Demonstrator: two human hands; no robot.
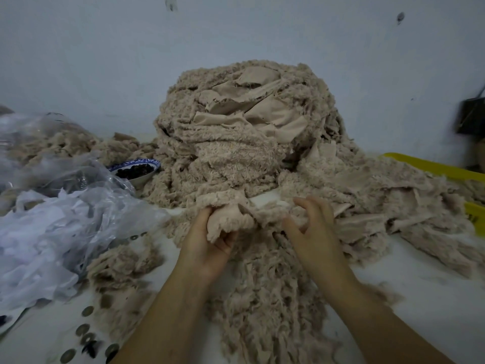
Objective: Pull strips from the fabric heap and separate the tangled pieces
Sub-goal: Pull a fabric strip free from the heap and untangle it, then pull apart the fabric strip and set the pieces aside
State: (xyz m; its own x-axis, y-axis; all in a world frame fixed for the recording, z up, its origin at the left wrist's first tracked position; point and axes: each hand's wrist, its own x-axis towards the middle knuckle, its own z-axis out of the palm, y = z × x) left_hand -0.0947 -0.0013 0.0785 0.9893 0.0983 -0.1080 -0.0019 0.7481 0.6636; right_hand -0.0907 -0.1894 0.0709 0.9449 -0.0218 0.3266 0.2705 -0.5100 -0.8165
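— White desk [425,292] nearest us, dusted with fluff. What lies on it by the forearms?

— Loose beige fleecy strips [267,298] trailing toward us between the arms, and a few round coin-like metal discs [85,331] at the near left.

— And the hands?

— The left hand [210,243] is clenched round the bunched end of a beige fleecy strip [228,224] that runs back into the foot of the heap. The right hand [312,227] hovers just beside it, fingers bent like a claw over the fabric. I cannot tell whether it pinches anything.

— Where could this go wrong?

— The tall heap of beige fleece fabric [244,122] rises right behind the hands, and the held strip looks buried under it. A hard tug would likely drag a whole clump along, or tip the heap forward onto the loose strips in front. The pile seems to shed, so yanking may tear fluff off rather than free the piece.

— Containers?

— At the left is a crumpled clear plastic bag [110,203] holding white fabric scraps. Behind it is a blue-and-white patterned bowl [141,179] of small dark round pieces. It touches the heap's edge, so sliding fabric could knock it. Farther back on the left a second clear bag [39,132] holds beige fluff. At the right is a yellow plastic crate [430,166], with strips draped over its rim and its contents hidden.
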